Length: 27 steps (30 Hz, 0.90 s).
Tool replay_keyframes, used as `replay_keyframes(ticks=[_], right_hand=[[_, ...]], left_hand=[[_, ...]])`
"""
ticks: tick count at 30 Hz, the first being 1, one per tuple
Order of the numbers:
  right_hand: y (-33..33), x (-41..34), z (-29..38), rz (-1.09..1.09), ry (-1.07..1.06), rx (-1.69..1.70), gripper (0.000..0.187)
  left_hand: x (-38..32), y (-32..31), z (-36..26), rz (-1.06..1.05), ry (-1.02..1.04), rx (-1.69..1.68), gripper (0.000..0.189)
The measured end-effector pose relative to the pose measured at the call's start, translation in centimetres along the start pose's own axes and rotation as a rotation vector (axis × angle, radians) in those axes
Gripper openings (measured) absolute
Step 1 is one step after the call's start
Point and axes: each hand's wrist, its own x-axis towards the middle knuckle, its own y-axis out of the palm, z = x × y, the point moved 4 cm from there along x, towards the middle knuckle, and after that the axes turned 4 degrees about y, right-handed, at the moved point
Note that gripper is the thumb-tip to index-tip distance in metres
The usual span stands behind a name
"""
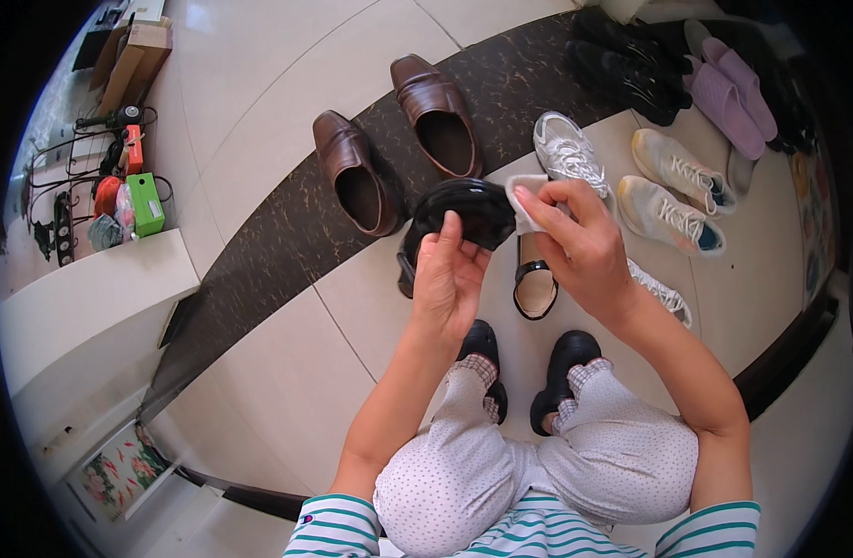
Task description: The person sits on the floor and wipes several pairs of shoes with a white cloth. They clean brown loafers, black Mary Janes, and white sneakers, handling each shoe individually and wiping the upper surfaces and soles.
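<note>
A glossy black shoe [472, 199] is held up off the floor by my left hand [454, 272], with the thumb across its side. My right hand [583, 244] pinches a folded white cloth [528, 202] between thumb and fingers. The cloth meets the right end of the black shoe, though whether it presses on it is hard to tell. Below the hands, a black strapped shoe with a beige insole [537, 289] rests on the tiles, its front partly hidden by the right hand and the cloth.
Two brown leather loafers [444, 118] stand on the dark stone strip [266, 251]. Rightward are a silver-white sneaker [569, 150], a pair of cream sneakers [667, 213], lilac slides [733, 104] and black shoes [629, 77]. A white ledge [105, 279] and a green box [144, 204] lie left.
</note>
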Motion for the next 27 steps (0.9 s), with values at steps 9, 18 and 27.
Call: replay_keyframes(ticks=[9,18,27], right_hand=[[1.5,5.2,2.3,0.125,-0.128,-0.139,0.032],[2.0,2.3,1.2,-0.045,-0.118,-0.002,0.036],[3.0,0.9,1.0,-0.035,-0.052,0.05,0.037]], left_hand=[[0.1,-1.3,1.6,-0.032,-0.061,0.216,0.036],[-0.4,-0.9,0.4,-0.072,-0.115,-0.156,0.031],[0.0,-0.1,0.4,-0.01,-0.09,-0.301,0.035]])
